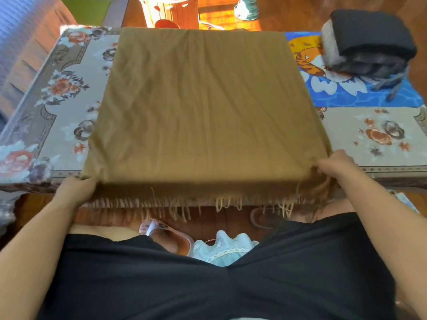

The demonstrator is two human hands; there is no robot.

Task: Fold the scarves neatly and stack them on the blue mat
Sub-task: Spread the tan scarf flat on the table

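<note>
A tan scarf (203, 102) with a fringed near edge lies spread over the middle of the table. My left hand (76, 188) grips its near left corner at the table edge. My right hand (335, 165) grips the near right corner, with fringe bunched under its fingers. The blue mat (360, 95), printed with a cartoon tiger, lies at the far right of the table. On it sits a stack of folded scarves (369, 45), black on top, white and grey beneath, with grey fringe trailing toward me.
The table wears a floral cloth (57, 93). A wooden bin (171, 10) and a lamp base (247, 8) stand on the floor beyond it. A sofa (20, 42) is at the far left. Slippers (168, 236) and a pale blue cloth (221, 248) lie between my knees.
</note>
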